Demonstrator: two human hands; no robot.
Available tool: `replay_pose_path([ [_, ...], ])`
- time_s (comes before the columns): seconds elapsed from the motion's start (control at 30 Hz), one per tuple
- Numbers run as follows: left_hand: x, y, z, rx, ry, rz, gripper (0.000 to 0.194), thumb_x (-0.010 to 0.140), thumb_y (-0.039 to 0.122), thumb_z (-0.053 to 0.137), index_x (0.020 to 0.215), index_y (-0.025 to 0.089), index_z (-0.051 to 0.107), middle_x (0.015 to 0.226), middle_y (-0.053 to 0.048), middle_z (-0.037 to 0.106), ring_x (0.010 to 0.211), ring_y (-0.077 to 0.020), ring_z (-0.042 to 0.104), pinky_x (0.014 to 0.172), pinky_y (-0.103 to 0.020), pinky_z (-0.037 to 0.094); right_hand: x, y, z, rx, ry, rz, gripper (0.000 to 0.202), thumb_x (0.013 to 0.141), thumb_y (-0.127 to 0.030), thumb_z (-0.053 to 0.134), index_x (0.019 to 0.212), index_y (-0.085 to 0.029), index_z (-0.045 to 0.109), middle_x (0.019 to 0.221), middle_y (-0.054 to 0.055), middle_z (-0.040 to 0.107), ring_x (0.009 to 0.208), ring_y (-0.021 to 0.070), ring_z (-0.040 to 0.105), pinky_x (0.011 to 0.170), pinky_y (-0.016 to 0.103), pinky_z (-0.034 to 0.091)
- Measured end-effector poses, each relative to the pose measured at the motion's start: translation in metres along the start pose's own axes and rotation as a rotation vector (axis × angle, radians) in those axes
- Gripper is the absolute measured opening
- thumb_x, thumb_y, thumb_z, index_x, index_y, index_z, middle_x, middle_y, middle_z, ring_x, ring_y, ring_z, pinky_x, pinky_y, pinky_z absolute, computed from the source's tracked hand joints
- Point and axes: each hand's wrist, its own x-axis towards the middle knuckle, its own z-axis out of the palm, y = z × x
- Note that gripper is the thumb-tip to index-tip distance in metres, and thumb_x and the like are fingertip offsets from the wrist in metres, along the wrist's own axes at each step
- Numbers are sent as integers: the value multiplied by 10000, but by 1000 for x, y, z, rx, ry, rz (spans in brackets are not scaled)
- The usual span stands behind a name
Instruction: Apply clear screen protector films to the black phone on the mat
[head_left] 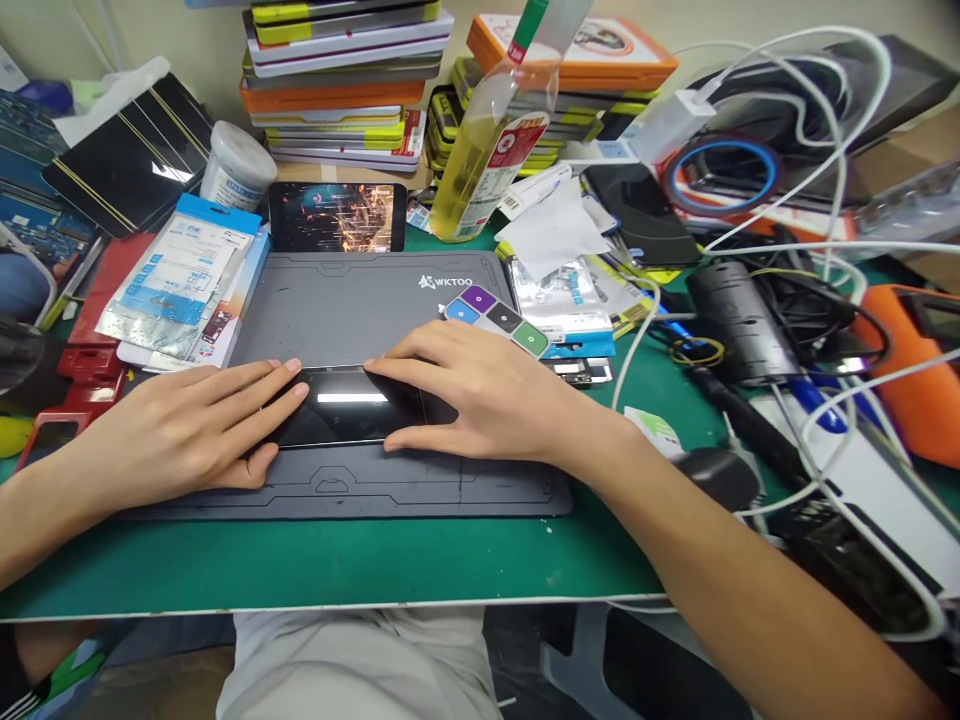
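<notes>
A black smartphone (352, 408) lies sideways and glossy side up on the grey work mat (337, 300), a bright strip of light reflected in it. Across its left end rest the fingers of my left hand (180, 425), with the thumb bent by the near edge, so that this end is covered. At the right end, my right hand (487, 390) grips the phone with fingertips on the far edge and thumb on the near edge. Just beyond my right hand is a card with coloured squares (495, 318).
Behind the mat stand a phone with a lit screen (337, 217), a bottle of yellow liquid (491, 140) and stacked boxes (341, 90). Plastic packets (180, 275) lie left. White cables (814, 440), tools and an orange device (911, 370) crowd the right of the green table (337, 570).
</notes>
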Motion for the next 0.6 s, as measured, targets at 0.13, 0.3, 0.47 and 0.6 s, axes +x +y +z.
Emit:
replay_pose_path([
  [0.13, 4, 2, -3, 69, 4, 48, 1057, 1279, 243, 681, 2130, 399, 75, 1891, -129, 734, 1610, -388, 862, 1329, -550, 786, -1, 0, -1, -6, 2, -18, 677, 1285, -715, 733, 1635, -145, 833, 1406, 224, 902, 1240, 409, 851, 1108, 588, 711],
  [0.3, 3, 1, -5, -9, -50, -29, 868, 1246, 260, 721, 2053, 428, 451, 1896, -78, 737, 1612, -402, 860, 1371, -596, 757, -2, -1, -1, -7, -15, 5, 663, 1285, -726, 719, 1646, -183, 837, 1417, 216, 899, 1243, 415, 851, 1115, 601, 707],
  [0.47, 2, 2, -5, -12, -99, -77, 727, 1234, 282, 713, 1948, 399, 638, 1853, -69, 784, 1629, -392, 852, 1369, -600, 766, -2, -2, -2, -6, -22, 6, 658, 1286, -709, 719, 1659, -180, 839, 1430, 228, 900, 1258, 429, 855, 1132, 632, 717],
  [0.6, 2, 3, -5, -30, -84, -86, 700, 1237, 274, 703, 1923, 408, 668, 1858, -58, 781, 1623, -386, 855, 1355, -598, 777, -2, -3, -3, -27, -25, 2, 665, 1302, -709, 683, 1659, -170, 839, 1431, 233, 902, 1258, 427, 857, 1137, 630, 717],
])
